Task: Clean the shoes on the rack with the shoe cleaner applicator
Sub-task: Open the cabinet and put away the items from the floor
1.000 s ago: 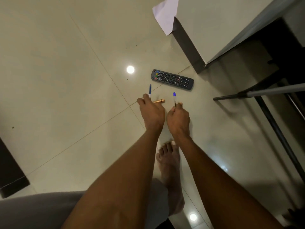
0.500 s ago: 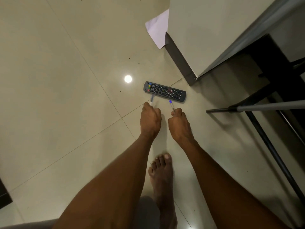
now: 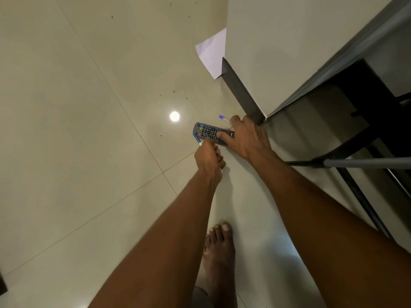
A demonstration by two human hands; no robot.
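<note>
Head view, right hand [image 3: 246, 138] on remote [image 3: 208, 131], left hand [image 3: 209, 156] gripping pen [image 3: 197, 138]

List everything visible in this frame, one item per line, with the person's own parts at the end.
remote control: 1, dark grey with coloured buttons, on the floor, partly under the right hand
pen: 1, blue-capped, gripped by the left hand, beside the remote's left end
second pen: 1, blue-capped, sticking out of the right hand
paper sheet: 1, white, on the floor by the wall corner
metal frame: 1, dark with a grey bar, right side
floor: pale glossy tiles
left hand: 1, curled round its pen
right hand: 1, on the remote
bare foot: 1, bottom centre
</note>
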